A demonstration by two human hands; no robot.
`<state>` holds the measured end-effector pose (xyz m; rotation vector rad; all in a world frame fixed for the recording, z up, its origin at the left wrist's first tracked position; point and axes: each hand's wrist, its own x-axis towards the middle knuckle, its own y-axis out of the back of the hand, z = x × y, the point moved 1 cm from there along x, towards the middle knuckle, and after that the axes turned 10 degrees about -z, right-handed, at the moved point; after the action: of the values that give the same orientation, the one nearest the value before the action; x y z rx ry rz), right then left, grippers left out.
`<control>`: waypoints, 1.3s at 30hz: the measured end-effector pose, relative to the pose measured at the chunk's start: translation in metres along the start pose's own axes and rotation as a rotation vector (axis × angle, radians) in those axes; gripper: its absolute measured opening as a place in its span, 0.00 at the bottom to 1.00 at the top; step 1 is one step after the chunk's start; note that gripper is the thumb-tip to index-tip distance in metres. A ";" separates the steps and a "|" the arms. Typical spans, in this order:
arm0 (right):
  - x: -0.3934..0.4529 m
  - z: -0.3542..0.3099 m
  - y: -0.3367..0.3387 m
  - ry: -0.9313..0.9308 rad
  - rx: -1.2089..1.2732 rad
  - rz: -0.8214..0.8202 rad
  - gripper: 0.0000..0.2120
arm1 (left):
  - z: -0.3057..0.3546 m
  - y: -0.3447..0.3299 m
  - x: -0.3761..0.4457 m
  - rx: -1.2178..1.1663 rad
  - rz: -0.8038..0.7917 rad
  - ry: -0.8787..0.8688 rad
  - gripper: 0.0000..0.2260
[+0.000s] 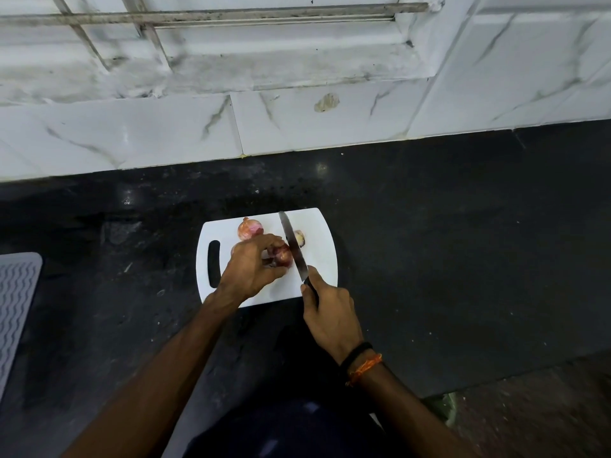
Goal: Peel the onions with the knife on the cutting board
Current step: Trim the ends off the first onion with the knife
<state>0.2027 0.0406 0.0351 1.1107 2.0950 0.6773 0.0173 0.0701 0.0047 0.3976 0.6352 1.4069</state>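
A white cutting board [317, 223] with a handle slot lies on the dark counter. My left hand [253, 267] grips a red onion [283, 256] on the board. My right hand [330, 314] holds a knife [292, 246] by its dark handle, and the blade lies against the right side of that onion, tip pointing away from me. A second, unpeeled onion [248, 228] sits at the far side of the board. A cut onion piece [299, 239] lies just right of the blade. Another onion peeks out behind my left hand, mostly hidden.
The black stone counter [446, 242] runs up to a white marble-tiled wall [297, 123] at the back. A grey ribbed mat [15, 302] lies at the left edge. The counter's front edge drops off at the lower right.
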 end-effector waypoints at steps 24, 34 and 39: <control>0.018 -0.010 0.006 -0.028 -0.074 -0.083 0.20 | 0.010 0.011 0.016 -0.065 -0.049 0.059 0.11; 0.025 -0.012 0.004 -0.034 -0.096 -0.095 0.20 | 0.012 0.012 0.015 -0.069 -0.035 0.063 0.11; 0.010 -0.006 0.005 -0.009 -0.091 -0.112 0.21 | 0.014 0.011 0.014 -0.076 -0.021 0.050 0.10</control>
<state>0.1959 0.0509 0.0393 0.9374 2.0807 0.7044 0.0181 0.0873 0.0202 0.2962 0.6230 1.4203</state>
